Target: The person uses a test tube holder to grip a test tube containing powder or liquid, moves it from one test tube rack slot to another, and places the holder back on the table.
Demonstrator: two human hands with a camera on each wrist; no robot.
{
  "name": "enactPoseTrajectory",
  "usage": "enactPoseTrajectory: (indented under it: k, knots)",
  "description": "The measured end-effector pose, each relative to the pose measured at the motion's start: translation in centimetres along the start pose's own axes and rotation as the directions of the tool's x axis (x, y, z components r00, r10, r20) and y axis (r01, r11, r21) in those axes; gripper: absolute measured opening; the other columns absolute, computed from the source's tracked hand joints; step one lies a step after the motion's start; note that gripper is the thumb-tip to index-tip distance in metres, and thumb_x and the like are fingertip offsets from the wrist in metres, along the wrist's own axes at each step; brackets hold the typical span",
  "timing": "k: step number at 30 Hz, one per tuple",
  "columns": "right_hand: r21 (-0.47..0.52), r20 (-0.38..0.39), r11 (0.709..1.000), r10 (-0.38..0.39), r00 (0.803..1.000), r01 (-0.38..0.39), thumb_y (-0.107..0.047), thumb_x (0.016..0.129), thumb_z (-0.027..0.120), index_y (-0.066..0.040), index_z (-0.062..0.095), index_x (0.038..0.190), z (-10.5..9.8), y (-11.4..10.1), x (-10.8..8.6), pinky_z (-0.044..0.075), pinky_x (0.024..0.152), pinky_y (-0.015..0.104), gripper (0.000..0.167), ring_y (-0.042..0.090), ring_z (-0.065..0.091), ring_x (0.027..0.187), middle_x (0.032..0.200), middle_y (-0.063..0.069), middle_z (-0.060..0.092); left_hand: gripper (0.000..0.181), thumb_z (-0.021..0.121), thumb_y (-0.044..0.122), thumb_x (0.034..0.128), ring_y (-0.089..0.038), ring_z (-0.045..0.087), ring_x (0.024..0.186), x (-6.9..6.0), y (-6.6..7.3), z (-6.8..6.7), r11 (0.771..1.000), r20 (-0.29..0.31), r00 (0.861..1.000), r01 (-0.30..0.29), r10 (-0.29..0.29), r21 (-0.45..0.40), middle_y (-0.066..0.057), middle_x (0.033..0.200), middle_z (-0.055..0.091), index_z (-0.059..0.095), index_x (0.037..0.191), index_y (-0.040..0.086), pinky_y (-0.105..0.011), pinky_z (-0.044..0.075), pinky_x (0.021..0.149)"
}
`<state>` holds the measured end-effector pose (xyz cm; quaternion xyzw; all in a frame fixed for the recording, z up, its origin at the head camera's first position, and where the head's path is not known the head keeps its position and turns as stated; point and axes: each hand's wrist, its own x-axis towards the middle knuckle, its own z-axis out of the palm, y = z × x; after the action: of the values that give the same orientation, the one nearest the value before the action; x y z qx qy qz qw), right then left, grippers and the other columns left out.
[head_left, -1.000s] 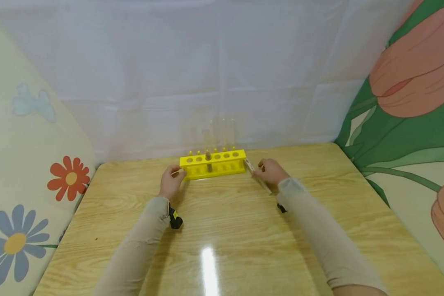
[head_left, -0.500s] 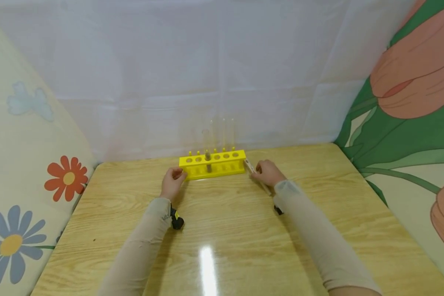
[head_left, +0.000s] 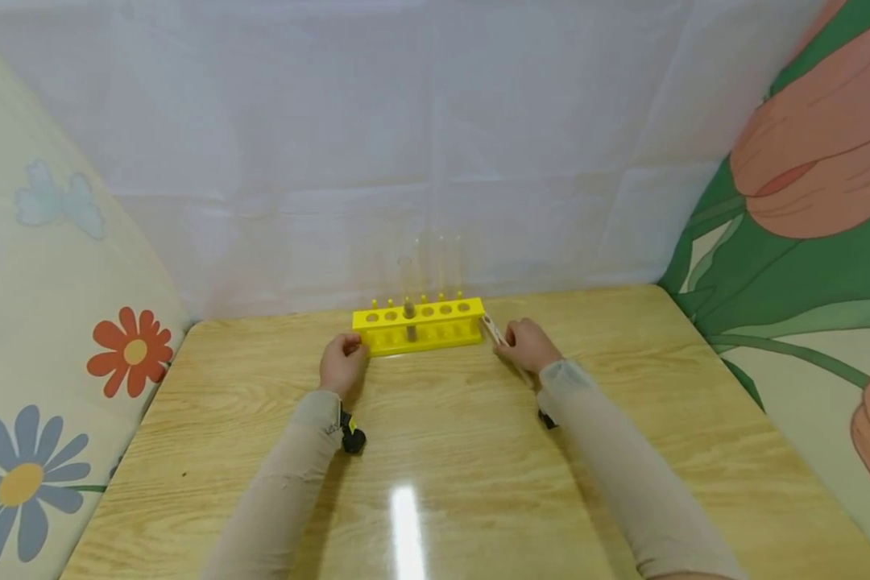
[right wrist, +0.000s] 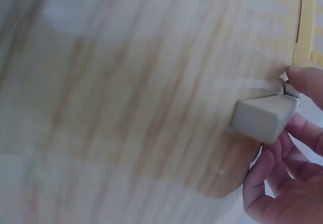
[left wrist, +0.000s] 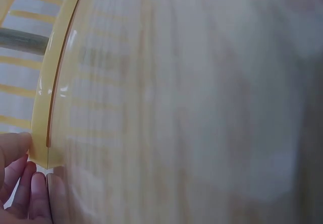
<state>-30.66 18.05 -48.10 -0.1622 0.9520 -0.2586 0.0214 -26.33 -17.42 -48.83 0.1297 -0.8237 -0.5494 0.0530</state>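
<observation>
A yellow test tube rack point(head_left: 445, 319) stands near the back of the table. One test tube with dark contents point(head_left: 410, 332) sits upright in a hole left of its middle. My left hand point(head_left: 343, 364) pinches the rack's left end; in the left wrist view the thumb point(left wrist: 15, 146) touches the corner of the yellow base point(left wrist: 45, 103), with the fingers curled beneath. At the rack's right end, my right hand point(head_left: 529, 346) holds a wooden test tube clamp point(head_left: 495, 329), its tip beside the rack. The right wrist view shows the clamp's wooden handle point(right wrist: 265, 115) and metal spring between thumb and fingers.
Faint clear upright glass shapes point(head_left: 449, 258) show behind the rack against the white cloth point(head_left: 297, 161). The wood-grain table point(head_left: 464, 451) reaches toward me under both forearms. Flower-printed cloths hang at left point(head_left: 51, 290) and right point(head_left: 739, 322).
My left thumb and fingers have closed in on the rack's left end. The right hand and clamp have barely shifted. The rack stays in place; the view has tilted slightly.
</observation>
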Motion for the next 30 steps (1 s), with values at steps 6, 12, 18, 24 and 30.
enactPoseTrajectory:
  k: [6, 12, 18, 24, 30]
  knots:
    - [0.044, 0.023, 0.999, 0.024, 0.999, -0.025, -0.025, 0.092, 0.072, -0.007, 0.053, 0.077, 0.04, -0.33, -0.14, 0.040, 0.060, 0.032, 0.030, 0.021, 0.046, 0.065, 0.070, 0.006, 0.050, 0.026, 0.062, 0.005, 0.0957, -0.038, 0.057, 0.110, -0.18, -0.15, -0.22, 0.997, -0.007, 0.999, -0.051, 0.051, 0.056, -0.027, 0.116, 0.062, 0.062, 0.118, -0.008, -0.048, 0.045, 0.101]
    - [0.045, 0.034, 0.998, 0.032, 0.999, -0.034, -0.024, 0.094, 0.071, -0.007, 0.051, 0.078, 0.19, -0.22, -0.20, 0.040, 0.057, 0.031, 0.031, 0.019, 0.046, 0.062, 0.069, 0.005, 0.049, 0.026, 0.063, 0.005, 0.0956, -0.040, 0.058, 0.110, 0.08, -0.34, -0.11, 0.992, 0.000, 0.997, -0.082, 0.082, 0.097, -0.027, 0.116, 0.063, 0.062, 0.118, -0.009, -0.049, 0.045, 0.101]
    - [0.069, 0.028, 0.996, 0.060, 0.998, -0.062, -0.022, 0.095, 0.069, -0.007, 0.050, 0.080, 0.00, -0.55, -0.59, 0.039, 0.058, 0.033, 0.028, 0.020, 0.045, 0.062, 0.069, 0.006, 0.047, 0.026, 0.064, 0.006, 0.0961, -0.040, 0.058, 0.111, 0.40, -0.48, 0.07, 0.989, 0.011, 0.995, -0.098, 0.098, 0.109, -0.027, 0.117, 0.062, 0.061, 0.119, -0.008, -0.049, 0.045, 0.101]
    - [0.113, 0.004, 0.989, 0.100, 0.995, -0.100, -0.022, 0.094, 0.064, -0.006, 0.051, 0.082, -0.08, -0.74, -0.76, 0.041, 0.059, 0.033, 0.024, 0.021, 0.048, 0.064, 0.071, 0.007, 0.051, 0.027, 0.063, 0.006, 0.0977, -0.039, 0.057, 0.114, 0.46, -0.41, 0.13, 0.989, 0.025, 0.996, -0.084, 0.081, 0.121, -0.027, 0.121, 0.060, 0.060, 0.121, -0.007, -0.049, 0.045, 0.102]
    - [0.122, -0.013, 0.985, 0.123, 0.992, -0.120, -0.025, 0.096, 0.061, -0.003, 0.056, 0.088, -0.05, -0.40, -0.74, 0.044, 0.062, 0.033, 0.024, 0.023, 0.052, 0.068, 0.076, 0.009, 0.057, 0.026, 0.063, 0.005, 0.0974, -0.040, 0.058, 0.112, 0.49, -0.66, 0.08, 0.988, 0.023, 0.995, -0.102, 0.100, 0.119, -0.028, 0.119, 0.060, 0.060, 0.120, -0.009, -0.050, 0.046, 0.101]
